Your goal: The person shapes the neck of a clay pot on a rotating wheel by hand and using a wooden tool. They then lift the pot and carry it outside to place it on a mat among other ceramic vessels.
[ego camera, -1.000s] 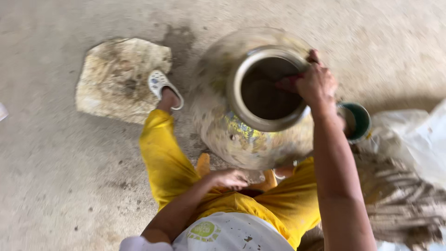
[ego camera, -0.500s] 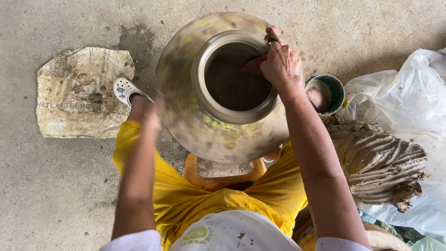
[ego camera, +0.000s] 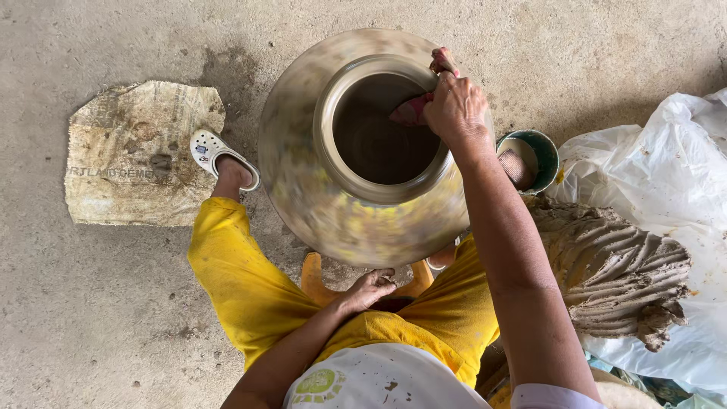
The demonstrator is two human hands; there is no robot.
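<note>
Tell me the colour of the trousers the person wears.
The trousers are bright yellow, shown best in the head view.

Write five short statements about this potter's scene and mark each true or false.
1. The right hand presses a pink cloth against the rim of the clay pot. True.
2. The left hand grips the pot's rim. False: it rests low, under the pot's belly, near the lap.
3. A lump of grey clay lies on white plastic sheeting. True.
4. The small green bowl stands on the person's left side. False: it is on the right, beside the pot.
5. The left foot wears a white clog. True.
</note>
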